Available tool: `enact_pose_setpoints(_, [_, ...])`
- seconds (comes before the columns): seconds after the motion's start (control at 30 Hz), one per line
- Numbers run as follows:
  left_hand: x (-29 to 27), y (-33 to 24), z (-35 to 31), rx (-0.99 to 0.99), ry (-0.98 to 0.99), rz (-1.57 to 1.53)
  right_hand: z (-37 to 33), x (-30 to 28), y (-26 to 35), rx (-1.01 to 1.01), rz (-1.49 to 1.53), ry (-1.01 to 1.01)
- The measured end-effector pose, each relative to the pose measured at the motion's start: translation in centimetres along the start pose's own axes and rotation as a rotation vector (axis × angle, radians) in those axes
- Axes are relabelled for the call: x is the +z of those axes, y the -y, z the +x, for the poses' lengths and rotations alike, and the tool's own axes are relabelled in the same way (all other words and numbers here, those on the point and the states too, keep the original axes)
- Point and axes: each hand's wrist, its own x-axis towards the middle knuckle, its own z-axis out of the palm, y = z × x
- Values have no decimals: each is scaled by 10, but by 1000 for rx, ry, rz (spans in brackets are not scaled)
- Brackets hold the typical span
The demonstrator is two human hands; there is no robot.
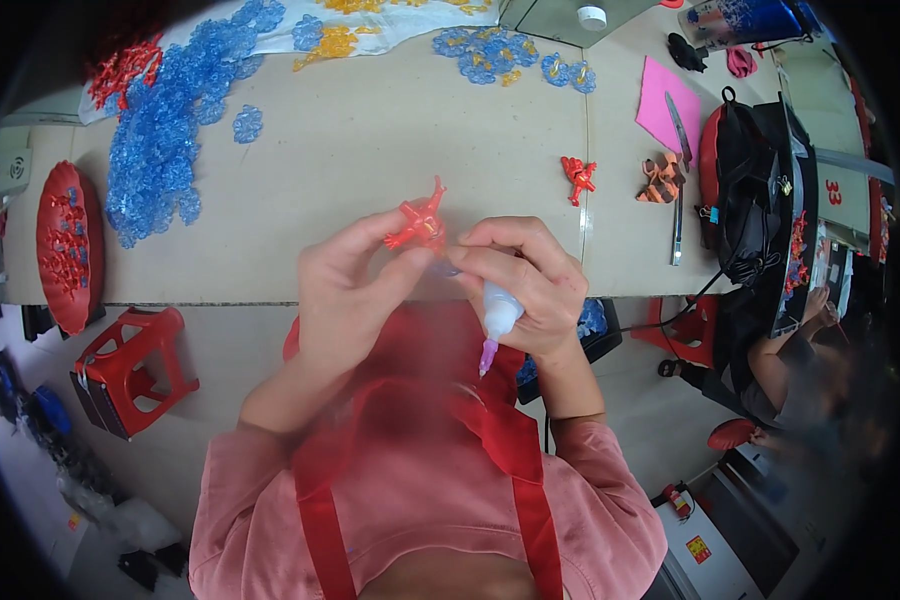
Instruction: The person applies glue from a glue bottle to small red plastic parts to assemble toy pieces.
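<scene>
A small red plastic figure (422, 218) with outstretched limbs is pinched between the thumb and fingers of my left hand (342, 275), just above the table's front edge. Close on its right, my right hand (538, 285) has thumb and forefinger pressed together at the figure's lower side. A small bluish clear piece seems to be at those fingertips, but blur hides its shape. Tucked in the curled fingers of the same hand is a white squeeze bottle (502, 308), its purple nozzle tip pointing down toward my red apron (400, 350).
Clear blue plastic pieces (160, 140) are heaped at left, near a red tray (48, 290) of small parts. Another red figure (577, 178) lies right of my hands, beside tweezers (678, 230), a pink sheet (655, 110) and a black bag (750, 170). A co-worker sits far right.
</scene>
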Motion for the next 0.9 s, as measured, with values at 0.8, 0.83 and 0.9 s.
enact_pose_setpoints(0.8, [-4, -8, 7, -137, 57, -169, 8, 4, 5, 114, 71, 9])
enact_pose_setpoints(0.83, [-4, -9, 8, -141, 66, -170, 7, 5, 5, 113, 72, 9])
enact_pose_setpoints(0.9, [-5, -9, 8, -145, 71, -171, 3, 7, 5, 117, 96, -6])
